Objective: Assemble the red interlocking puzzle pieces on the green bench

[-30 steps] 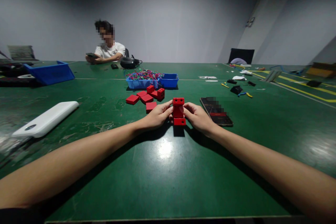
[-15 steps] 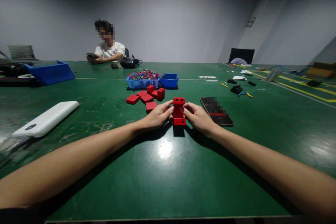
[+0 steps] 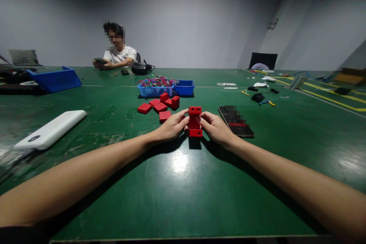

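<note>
Between my two hands a red block point(image 3: 195, 122) with round holes stands upright on the green table; its top and bottom parts jut out around a recessed middle. From the left side my left hand point(image 3: 172, 125) grips it, thumb and fingers closed against its edge. On the other side my right hand point(image 3: 216, 126) pinches it, the thumb against the middle part. Some fingertips are hidden behind the block. Several loose red blocks point(image 3: 144, 108) lie just beyond my left hand. A dark phone point(image 3: 236, 122) lies to the right of my right hand.
A blue bin point(image 3: 156, 91) full of coloured wires stands behind the red blocks, with a smaller blue bin point(image 3: 185, 88) beside it. At left are a white power bank point(image 3: 51, 129) and a large blue bin point(image 3: 57, 80). Pliers point(image 3: 267, 103) lie at right. A person point(image 3: 119, 55) sits across the table.
My hands and the red block have stayed in place. Across the table, the seated person's hands have shifted very slightly left.
</note>
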`<state>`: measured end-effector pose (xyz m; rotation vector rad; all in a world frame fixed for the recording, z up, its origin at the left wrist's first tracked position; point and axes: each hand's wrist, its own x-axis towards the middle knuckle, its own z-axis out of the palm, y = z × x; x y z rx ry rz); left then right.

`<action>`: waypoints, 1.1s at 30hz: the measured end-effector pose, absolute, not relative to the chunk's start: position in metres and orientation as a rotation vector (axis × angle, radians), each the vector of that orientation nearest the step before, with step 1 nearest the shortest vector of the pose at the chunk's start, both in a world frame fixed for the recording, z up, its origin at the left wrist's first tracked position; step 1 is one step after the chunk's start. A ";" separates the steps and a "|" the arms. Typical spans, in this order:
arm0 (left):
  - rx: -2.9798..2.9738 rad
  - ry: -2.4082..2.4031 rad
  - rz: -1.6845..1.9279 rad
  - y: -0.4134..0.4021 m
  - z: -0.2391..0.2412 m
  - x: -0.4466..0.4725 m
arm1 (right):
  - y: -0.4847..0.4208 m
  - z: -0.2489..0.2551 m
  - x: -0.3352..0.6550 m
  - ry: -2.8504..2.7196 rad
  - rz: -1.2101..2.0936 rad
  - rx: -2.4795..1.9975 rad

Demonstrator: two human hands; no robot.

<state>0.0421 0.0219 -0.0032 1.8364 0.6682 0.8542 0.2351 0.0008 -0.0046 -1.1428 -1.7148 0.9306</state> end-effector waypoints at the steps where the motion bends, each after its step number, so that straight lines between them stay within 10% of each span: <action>1: 1.839 0.663 0.856 0.022 -0.003 0.042 | 0.001 -0.005 0.235 -1.716 0.933 -1.145; 33: 1.833 0.694 0.905 0.023 -0.003 0.042 | 0.003 -0.009 0.236 -1.681 0.998 -1.076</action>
